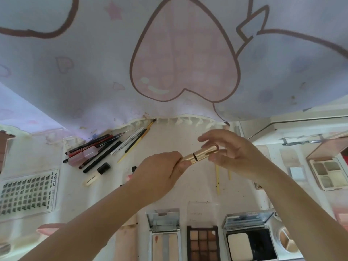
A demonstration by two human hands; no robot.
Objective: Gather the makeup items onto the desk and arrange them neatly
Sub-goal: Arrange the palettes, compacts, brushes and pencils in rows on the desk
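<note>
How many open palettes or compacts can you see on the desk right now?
4. Three sit in a row at the near edge: a concealer palette, an eyeshadow palette and a powder compact. A fourth palette lies at far right. The arms may hide others.

The left hand (160,174) covers the near end of the gold tube (200,155), and the right hand (233,157) hides its far tip. Behind the left hand (160,174), a pink item (129,177) and a small black one (134,169) show only as slivers (neither can be identified). The compact with the pale sponge (248,240) is cut off by the bottom edge, and the brown object (4,146) by the left one.
</note>
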